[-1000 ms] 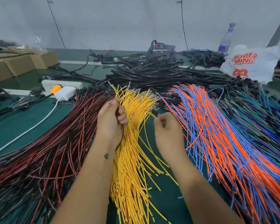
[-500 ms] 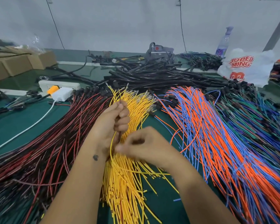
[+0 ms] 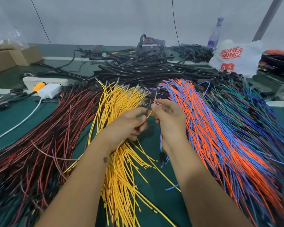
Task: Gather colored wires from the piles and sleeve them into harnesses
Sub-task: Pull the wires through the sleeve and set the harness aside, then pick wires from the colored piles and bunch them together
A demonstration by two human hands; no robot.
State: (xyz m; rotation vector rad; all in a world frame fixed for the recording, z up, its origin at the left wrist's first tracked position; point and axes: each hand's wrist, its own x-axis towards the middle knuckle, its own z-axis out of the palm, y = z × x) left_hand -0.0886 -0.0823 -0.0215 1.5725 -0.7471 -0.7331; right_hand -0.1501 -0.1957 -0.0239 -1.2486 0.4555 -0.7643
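Head view: shows left hand (image 3: 129, 126) with fingers curled tight, gripping a thin gathered bunch (image 3: 147, 110) of one yellow wire and something darker, thumb pressed on top. Shows right hand (image 3: 169, 115) just beside it, thumb and forefinger nipped together at the bunch's upper end, other fingers loosely spread; seems also to carry an orange-and-blue pair (image 3: 161, 141), which drops below the wrist to a black connector (image 3: 162, 156) hanging near the green table (image 3: 154, 202). Cannot tell exactly where along its length that pair is pinched. Held chest-centre, between yellow pile (image 3: 120, 181) and orange-and-blue pile (image 3: 220, 138), probably so either colour can be reached with little travel and tips can be evened up before sleeving. Laid out in a fan: red-and-black pile (image 3: 44, 138) on the left, green-and-blue pile (image 3: 256, 115) far right, black sleeves (image 3: 146, 69) heaped across the back, likely to keep colours apart and within reach. Points up and away, the gathered bunch, long axis running from the left palm toward the far terminals, tilted slightly right. Lie the same way, the piles, terminals far, cut ends near. Well apart at the back: power strip (image 3: 44, 81), cardboard boxes (image 3: 11, 58), printed bag (image 3: 236, 58), bottle (image 3: 216, 35).
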